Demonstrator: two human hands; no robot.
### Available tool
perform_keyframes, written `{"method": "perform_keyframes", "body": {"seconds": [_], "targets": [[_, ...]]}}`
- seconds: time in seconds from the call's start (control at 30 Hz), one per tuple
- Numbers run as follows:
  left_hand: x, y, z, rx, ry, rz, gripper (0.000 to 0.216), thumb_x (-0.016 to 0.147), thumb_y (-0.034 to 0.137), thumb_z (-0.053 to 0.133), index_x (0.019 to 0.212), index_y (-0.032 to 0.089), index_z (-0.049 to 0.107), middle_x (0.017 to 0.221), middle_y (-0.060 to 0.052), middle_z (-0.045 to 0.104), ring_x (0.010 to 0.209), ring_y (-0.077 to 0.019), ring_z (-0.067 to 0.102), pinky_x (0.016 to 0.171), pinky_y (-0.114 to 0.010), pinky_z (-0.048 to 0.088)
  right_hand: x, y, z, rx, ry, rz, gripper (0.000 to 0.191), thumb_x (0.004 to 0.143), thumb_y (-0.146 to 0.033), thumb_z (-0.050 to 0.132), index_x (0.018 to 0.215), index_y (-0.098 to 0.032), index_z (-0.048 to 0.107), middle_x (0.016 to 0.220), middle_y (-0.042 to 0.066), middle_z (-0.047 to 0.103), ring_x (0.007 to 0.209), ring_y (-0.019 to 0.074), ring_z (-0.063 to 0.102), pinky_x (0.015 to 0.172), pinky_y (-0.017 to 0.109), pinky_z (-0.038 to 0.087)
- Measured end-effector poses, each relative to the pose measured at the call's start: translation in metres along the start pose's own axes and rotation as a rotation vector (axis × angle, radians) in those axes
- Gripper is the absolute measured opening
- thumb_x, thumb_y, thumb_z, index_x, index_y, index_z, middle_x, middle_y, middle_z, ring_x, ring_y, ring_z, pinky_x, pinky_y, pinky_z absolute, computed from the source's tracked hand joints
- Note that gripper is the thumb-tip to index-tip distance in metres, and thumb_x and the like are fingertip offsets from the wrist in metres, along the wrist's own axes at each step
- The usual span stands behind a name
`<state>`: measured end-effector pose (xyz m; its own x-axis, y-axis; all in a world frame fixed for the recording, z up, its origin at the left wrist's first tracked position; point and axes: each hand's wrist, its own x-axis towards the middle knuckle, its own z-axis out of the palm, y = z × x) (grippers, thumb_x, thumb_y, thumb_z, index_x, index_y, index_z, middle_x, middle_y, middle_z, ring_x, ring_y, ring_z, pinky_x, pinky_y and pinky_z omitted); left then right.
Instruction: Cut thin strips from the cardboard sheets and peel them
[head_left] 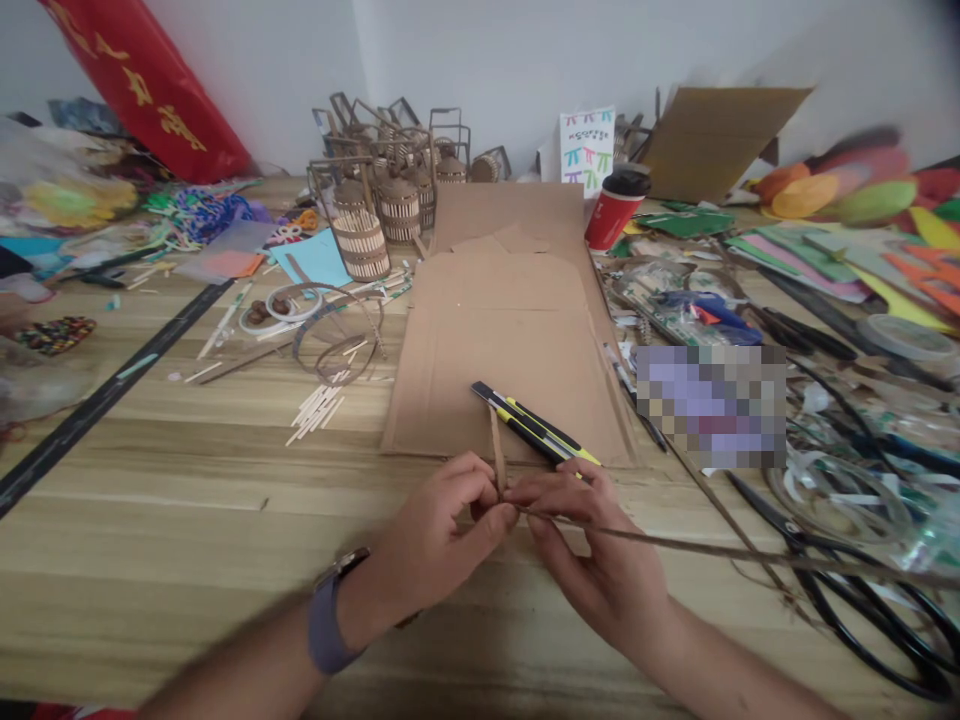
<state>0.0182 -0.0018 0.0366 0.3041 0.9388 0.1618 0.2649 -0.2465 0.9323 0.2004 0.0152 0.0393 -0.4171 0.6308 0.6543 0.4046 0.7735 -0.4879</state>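
Note:
My left hand (454, 525) pinches a thin brown strip (675, 542) between thumb and fingers, in front of the cardboard's near edge. The strip runs to the right past the frame's edge, and a short flat end (497, 450) stands up between my hands. My right hand (589, 545) has its fingers closed on the same strip, close beside the left fingertips. Whether the short end and the long part are one piece is hidden by my fingers. Just beyond lies a black and yellow utility knife (536, 425) on the brown cardboard (502, 350).
Several small lidded stick baskets (362, 240) stand at the back. Pale sticks (316, 410), tape rolls (281, 308) and coiled strips (337, 335) lie left. Large black scissors (832, 570), a red cup (616, 212) and colored sheets (847, 265) are right.

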Motion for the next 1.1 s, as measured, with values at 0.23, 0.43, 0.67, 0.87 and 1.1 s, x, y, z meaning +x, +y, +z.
{"method": "perform_keyframes", "body": {"seconds": [0.23, 0.43, 0.67, 0.87, 1.1], "targets": [[0.0006, 0.0036, 0.0026, 0.034, 0.028, 0.040, 0.019, 0.089, 0.016, 0.049, 0.070, 0.018, 0.050, 0.083, -0.002, 0.056, 0.077, -0.0130, 0.054, 0.069, -0.024, 0.043, 0.0006, 0.0028, 0.0008, -0.033, -0.023, -0.012, 0.020, 0.088, -0.009, 0.056, 0.099, -0.026, 0.053, 0.093, 0.000, 0.076, 0.085, 0.0161, 0.072, 0.083, 0.036, 0.042], [0.0002, 0.0037, 0.0046, 0.042, 0.033, 0.042, 0.022, 0.083, 0.009, 0.049, 0.064, 0.018, 0.044, 0.078, 0.000, 0.056, 0.072, -0.0112, 0.052, 0.066, -0.022, 0.040, 0.0018, 0.0029, -0.0061, -0.114, -0.034, 0.060, 0.019, 0.090, -0.012, 0.050, 0.097, -0.029, 0.057, 0.081, -0.001, 0.074, 0.074, 0.0193, 0.070, 0.078, 0.038, 0.048], [0.0018, 0.0030, 0.0014, 0.015, -0.017, -0.015, 0.018, 0.083, 0.018, 0.052, 0.067, 0.019, 0.045, 0.075, 0.001, 0.051, 0.072, -0.0120, 0.050, 0.066, -0.023, 0.038, 0.0002, -0.0003, -0.0028, -0.055, 0.020, 0.028, 0.017, 0.091, -0.012, 0.050, 0.097, -0.027, 0.055, 0.085, -0.001, 0.076, 0.075, 0.0179, 0.070, 0.076, 0.038, 0.047], [0.0024, 0.0038, 0.0012, 0.047, -0.004, 0.020, 0.021, 0.087, 0.017, 0.048, 0.067, 0.019, 0.042, 0.073, 0.001, 0.047, 0.070, -0.0119, 0.047, 0.064, -0.023, 0.036, -0.0002, 0.0007, 0.0009, -0.010, -0.009, 0.001, 0.012, 0.091, -0.017, 0.057, 0.098, -0.026, 0.053, 0.092, 0.001, 0.076, 0.085, 0.0179, 0.072, 0.078, 0.037, 0.046], [-0.0010, 0.0035, 0.0034, 0.024, -0.027, 0.026, 0.022, 0.088, 0.015, 0.047, 0.067, 0.019, 0.042, 0.073, 0.001, 0.047, 0.070, -0.0113, 0.047, 0.064, -0.022, 0.036, 0.0003, 0.0014, -0.0017, -0.027, -0.029, -0.004, 0.016, 0.091, -0.011, 0.055, 0.098, -0.025, 0.053, 0.092, 0.001, 0.076, 0.082, 0.0159, 0.072, 0.080, 0.036, 0.043]]}}
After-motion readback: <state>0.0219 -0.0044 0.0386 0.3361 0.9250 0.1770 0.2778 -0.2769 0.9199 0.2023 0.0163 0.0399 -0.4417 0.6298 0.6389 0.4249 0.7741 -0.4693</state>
